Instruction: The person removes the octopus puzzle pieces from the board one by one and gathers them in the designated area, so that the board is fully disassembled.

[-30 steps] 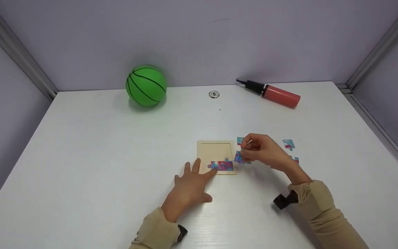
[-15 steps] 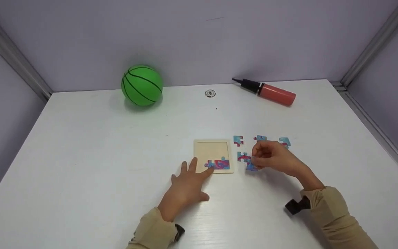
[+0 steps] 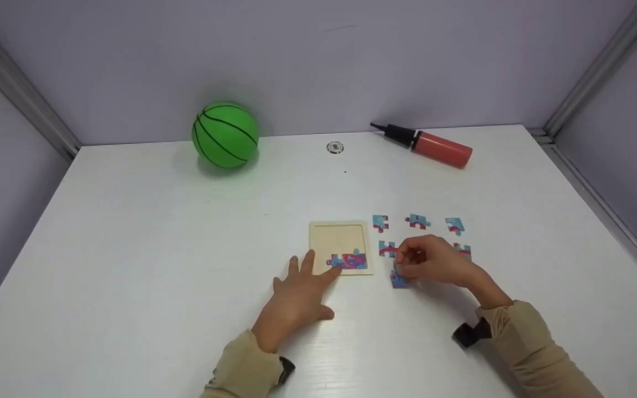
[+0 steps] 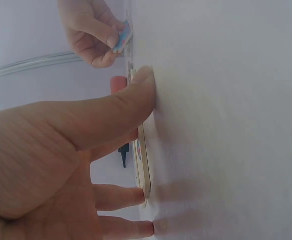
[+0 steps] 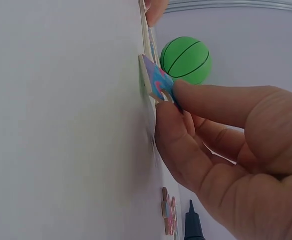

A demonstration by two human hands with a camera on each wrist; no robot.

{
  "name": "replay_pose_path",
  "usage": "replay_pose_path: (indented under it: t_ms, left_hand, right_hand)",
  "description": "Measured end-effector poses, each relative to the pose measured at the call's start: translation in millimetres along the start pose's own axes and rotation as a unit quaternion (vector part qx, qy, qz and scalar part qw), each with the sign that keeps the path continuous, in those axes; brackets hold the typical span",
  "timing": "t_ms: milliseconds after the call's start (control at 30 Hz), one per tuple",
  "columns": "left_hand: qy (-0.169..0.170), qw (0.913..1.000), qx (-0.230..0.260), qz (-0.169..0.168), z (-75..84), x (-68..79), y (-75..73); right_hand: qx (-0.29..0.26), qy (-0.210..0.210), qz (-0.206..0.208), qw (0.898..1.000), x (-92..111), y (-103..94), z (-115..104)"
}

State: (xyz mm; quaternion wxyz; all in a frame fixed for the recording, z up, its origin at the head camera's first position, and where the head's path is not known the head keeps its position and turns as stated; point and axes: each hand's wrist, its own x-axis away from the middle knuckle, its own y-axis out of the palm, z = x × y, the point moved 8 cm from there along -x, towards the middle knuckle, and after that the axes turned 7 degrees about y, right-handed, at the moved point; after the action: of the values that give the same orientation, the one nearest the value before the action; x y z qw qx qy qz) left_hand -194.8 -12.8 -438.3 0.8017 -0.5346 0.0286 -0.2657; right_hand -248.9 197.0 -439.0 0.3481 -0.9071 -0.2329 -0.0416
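Note:
My right hand (image 3: pixel 434 262) pinches a blue and purple jigsaw piece (image 3: pixel 400 281) between thumb and fingers, to the right of the wooden puzzle tray (image 3: pixel 336 237). In the right wrist view the piece (image 5: pixel 154 79) is held tilted, a corner close to the tabletop. Spread and palm down, my left hand (image 3: pixel 299 296) lies at the tray's lower left, fingertips on its edge. Its index finger touches the joined pink and blue pieces (image 3: pixel 351 261) along the tray's bottom. The left wrist view shows the left thumb (image 4: pixel 111 112) stretched out, holding nothing.
Loose jigsaw pieces lie right of the tray, among them a corner piece (image 3: pixel 380 223), a middle one (image 3: pixel 418 221) and another (image 3: pixel 454 224). Farther back are a green ball (image 3: pixel 225 135), a round black-and-white disc (image 3: pixel 335 147) and a red hand pump (image 3: pixel 441 149) by the wall.
The right hand has drawn its piece away from the tray's right edge, rightward and then slightly nearer. The left hand stays at the tray. The head view has shifted slightly.

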Motion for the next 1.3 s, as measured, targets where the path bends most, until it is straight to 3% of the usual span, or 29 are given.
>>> replay_pose_path:
  t_ms: [300,967,1300]
  left_hand:
    - [0.003,0.9999,0.008,0.008,-1.3,1.8,-2.3]
    - [0.007,0.9997,0.022,0.011,-1.4,-2.2,1.0]
    - [0.020,0.9997,0.011,-0.002,9.2,-1.0,0.0]
  right_hand:
    - [0.040,-0.031,-0.001,0.999,-0.3,5.2,-7.9]
    - [0.069,-0.020,0.003,0.997,-0.6,7.8,-7.1]
    - [0.077,-0.013,0.025,0.997,-7.0,2.9,-20.0]
